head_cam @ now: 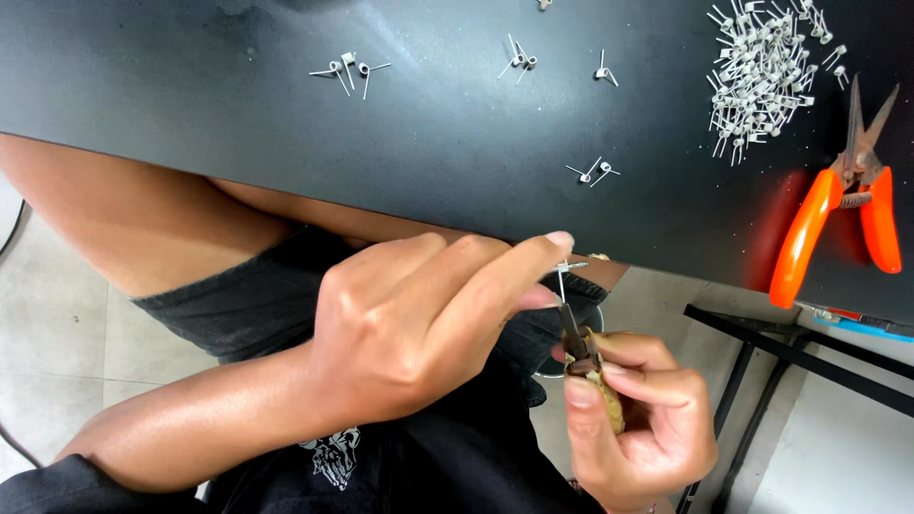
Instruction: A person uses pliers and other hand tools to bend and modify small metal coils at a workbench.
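Left hand (409, 324): grip pinched shut on 1 small wire spring (568, 268), held just off the near edge of the black table (428, 143). Right hand (638, 419): grip closed around small pliers (576, 338), tips at the spring's leg. On table: spring pile (762, 76), orange snips (843, 200), scattered loose springs (347, 69).

The bench (428, 143) is matt black all over. The wire springs (757, 81) heaped near its far right corner are pale silver-grey, like the few scattered along its far edge. The snips (838, 209) by the right edge have bright orange handles and dull rusty-brown blades. The shorts (248, 295) are faded charcoal. The floor tiles (57, 314) are light grey.
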